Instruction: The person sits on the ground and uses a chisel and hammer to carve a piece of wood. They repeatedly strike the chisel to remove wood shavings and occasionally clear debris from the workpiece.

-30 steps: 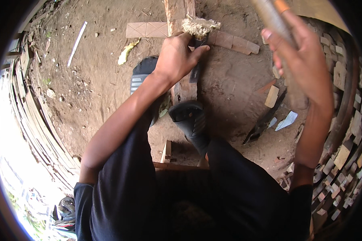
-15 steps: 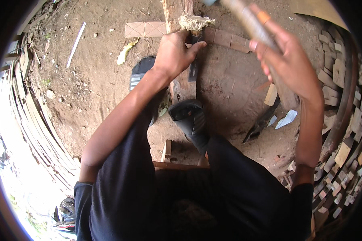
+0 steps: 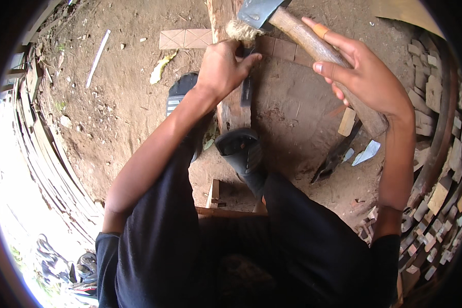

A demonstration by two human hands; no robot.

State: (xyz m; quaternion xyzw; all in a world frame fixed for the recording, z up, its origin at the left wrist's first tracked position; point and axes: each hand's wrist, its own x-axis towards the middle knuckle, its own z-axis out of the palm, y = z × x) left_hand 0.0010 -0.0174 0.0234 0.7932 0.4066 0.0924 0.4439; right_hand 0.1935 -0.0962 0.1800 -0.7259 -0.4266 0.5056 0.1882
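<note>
Top centre: axe (image 3: pixel 313 43) head overlaps pale fibre tuft (image 3: pixel 239 31) over wooden beam (image 3: pixel 234 116); contact unclear. Right hand (image 3: pixel 367 69): fingers clamped round axe handle. Left hand (image 3: pixel 219 66) just below tuft (finger closure hidden, cannot tell). Judgement: short, controlled strokes; thumb clear.

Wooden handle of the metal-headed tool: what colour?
Wooden handle: brown, slightly mottled; best in head view.
</note>
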